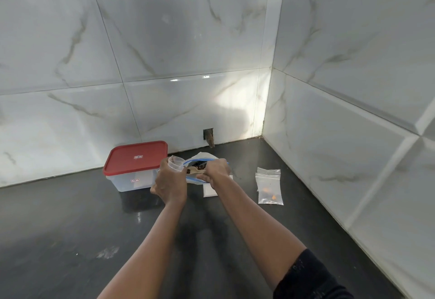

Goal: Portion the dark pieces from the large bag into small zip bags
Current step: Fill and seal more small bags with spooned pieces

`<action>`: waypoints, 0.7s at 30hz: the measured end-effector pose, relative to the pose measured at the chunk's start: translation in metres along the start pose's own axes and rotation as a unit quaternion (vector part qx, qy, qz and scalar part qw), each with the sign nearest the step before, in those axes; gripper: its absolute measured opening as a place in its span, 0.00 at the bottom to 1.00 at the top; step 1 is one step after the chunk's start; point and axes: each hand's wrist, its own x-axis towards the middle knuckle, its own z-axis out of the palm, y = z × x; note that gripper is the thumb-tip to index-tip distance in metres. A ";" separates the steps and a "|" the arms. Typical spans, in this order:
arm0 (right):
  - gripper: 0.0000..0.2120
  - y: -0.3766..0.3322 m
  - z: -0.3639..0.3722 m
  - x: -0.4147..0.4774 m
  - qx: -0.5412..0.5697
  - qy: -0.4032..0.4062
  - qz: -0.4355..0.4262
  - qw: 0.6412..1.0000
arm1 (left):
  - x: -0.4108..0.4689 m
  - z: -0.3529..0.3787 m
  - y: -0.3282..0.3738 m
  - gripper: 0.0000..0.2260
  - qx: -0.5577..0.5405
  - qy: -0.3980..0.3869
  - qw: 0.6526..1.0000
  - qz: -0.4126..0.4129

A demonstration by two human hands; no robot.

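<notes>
Hands work close together over the dark counter (70, 228), near the corner of the tiled wall (164, 100). Your left hand (170, 186) is curled round a small bag (176, 163), clear plastic, held upright with its mouth open at the top. Your right hand (216, 172) sits just at the left hand's three o'clock, fingers curled onto the near rim of the large bag (191, 178), whose blue zip edge gapes open between the two hands. Dark pieces (197, 164) show inside that mouth. A tan thing (195, 170) lies across the opening; what it is cannot be made out. A white sheet (210, 191) pokes out from under the large bag at six o'clock. At nine o'clock from your left hand stands a clear box (127, 181) with a red lid (135, 157), shut. At three o'clock from your right hand, set apart, a few more small bags (269, 189) lie overlapping on the counter, the nearest one holding dark and orange bits.
</notes>
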 end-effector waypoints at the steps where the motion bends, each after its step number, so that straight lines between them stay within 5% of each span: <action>1: 0.06 0.001 -0.003 0.002 -0.004 -0.011 -0.013 1.000 | 0.001 0.000 0.000 0.18 0.000 0.004 1.000 0.000; 6: 0.09 -0.006 -0.014 0.012 -0.013 0.015 -0.021 1.000 | 0.004 -0.002 0.003 0.19 0.004 0.002 1.000 0.021; 15: 0.15 0.012 0.010 0.009 -0.270 0.031 -0.114 0.955 | 0.000 0.000 -0.007 0.17 -0.009 -0.019 0.999 0.026; 21: 0.20 0.020 0.028 0.020 -0.311 0.008 -0.045 0.949 | -0.001 -0.002 -0.011 0.18 -0.014 -0.024 0.999 0.040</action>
